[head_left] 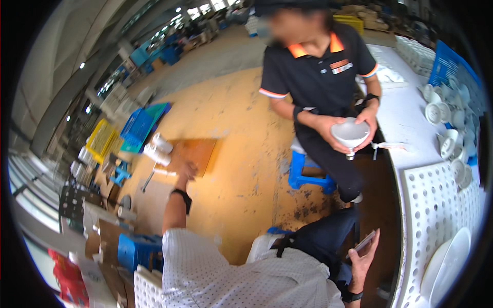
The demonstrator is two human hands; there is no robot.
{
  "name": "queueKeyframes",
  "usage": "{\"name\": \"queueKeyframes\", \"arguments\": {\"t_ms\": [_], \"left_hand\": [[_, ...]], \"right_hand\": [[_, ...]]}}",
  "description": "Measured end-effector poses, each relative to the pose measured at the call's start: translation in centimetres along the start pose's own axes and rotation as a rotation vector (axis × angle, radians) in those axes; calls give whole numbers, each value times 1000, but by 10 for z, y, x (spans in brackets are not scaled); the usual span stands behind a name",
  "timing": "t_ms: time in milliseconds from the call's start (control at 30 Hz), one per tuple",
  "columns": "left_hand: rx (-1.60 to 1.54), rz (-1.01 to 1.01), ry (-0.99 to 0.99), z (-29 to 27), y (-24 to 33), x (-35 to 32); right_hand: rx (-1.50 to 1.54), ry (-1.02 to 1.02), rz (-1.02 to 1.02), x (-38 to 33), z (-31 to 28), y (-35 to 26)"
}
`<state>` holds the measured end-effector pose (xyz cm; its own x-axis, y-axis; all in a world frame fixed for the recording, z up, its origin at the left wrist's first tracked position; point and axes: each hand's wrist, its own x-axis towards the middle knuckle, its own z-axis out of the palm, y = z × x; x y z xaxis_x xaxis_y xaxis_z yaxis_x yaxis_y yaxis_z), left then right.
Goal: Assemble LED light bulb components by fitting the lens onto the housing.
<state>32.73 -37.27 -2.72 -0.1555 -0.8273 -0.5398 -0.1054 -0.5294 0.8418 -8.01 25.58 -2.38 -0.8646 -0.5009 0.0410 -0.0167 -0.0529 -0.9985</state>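
My left arm, with a black wrist band, stretches out to the left. My left hand (188,170) is at the near edge of a brown wooden board (195,152) on the floor; its grip is too small to read. A short stack of white cups (157,149) lies just beyond the board. My right hand (365,259) rests by my dark trouser leg and holds a thin flat phone (364,241). Facing me, a person in a black polo with orange trim holds a white footed bowl (350,133) in both hands.
A white perforated tray (436,205) carrying white plates (447,267) sits at the right on a white table (405,118) with several white cups (452,118). A blue stool (308,177) stands by the other person. Blue and yellow crates (123,131) lie left.
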Motion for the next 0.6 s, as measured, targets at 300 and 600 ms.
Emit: {"name": "queueKeyframes", "arguments": {"t_ms": [300, 600], "left_hand": [[1174, 228, -1015, 299, -116, -184], [1200, 726, -5, 141, -32, -74]], "right_hand": [[-93, 106, 91, -21, -4, 3], [-47, 67, 56, -19, -8, 9]]}}
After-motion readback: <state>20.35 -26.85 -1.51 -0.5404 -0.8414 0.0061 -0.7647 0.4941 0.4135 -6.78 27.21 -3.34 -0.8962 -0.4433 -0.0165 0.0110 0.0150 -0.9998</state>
